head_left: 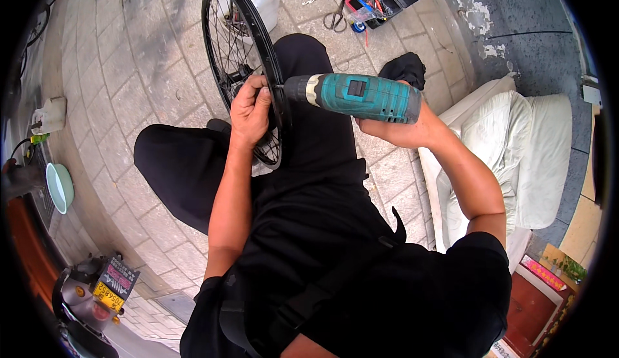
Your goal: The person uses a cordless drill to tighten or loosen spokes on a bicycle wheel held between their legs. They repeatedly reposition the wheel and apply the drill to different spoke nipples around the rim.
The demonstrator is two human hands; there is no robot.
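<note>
1. The wheel [242, 72] stands between the knees [302, 48], likely for bracing.
2. The left grip [251, 113], fingers curled in, holds its rim [265, 48], seemingly to steady it.
3. The right grip [394, 131], closed around the drill [361, 95], levels the bit [279, 86] at the rim, probably for alignment.

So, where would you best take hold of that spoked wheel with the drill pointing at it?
Probably by the rim, from the person's left, where the left hand is. The wheel stands roughly on edge, so its narrow rim should fit between thumb and fingers; the thin spokes look a poorer hold. The drill points in from the right.
</note>
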